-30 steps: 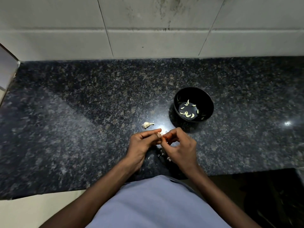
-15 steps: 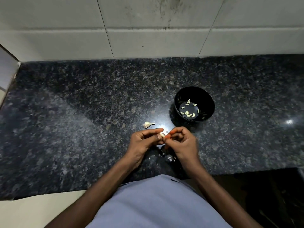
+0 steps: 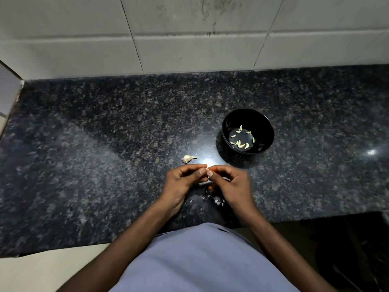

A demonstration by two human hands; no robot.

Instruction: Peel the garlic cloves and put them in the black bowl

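Observation:
My left hand (image 3: pixel 182 182) and my right hand (image 3: pixel 231 186) meet over the dark granite counter, both pinching one small garlic clove (image 3: pixel 209 171) between their fingertips. The clove is mostly hidden by the fingers. The black bowl (image 3: pixel 263 125) stands just beyond my right hand and holds several peeled cloves (image 3: pixel 241 142). A piece of unpeeled garlic with a stem (image 3: pixel 188 158) lies on the counter just beyond my left hand.
Bits of garlic skin (image 3: pixel 216 200) lie on the counter under my hands. The granite counter (image 3: pixel 94 154) ends at a tiled wall (image 3: pixel 189 39) behind and at its front edge near my body. A white wall corner (image 3: pixel 8 93) stands at far left.
My right hand's fingers have shifted slightly on the clove, working at its skin. Both hands stay in the same place. The bowl and the loose garlic have not moved.

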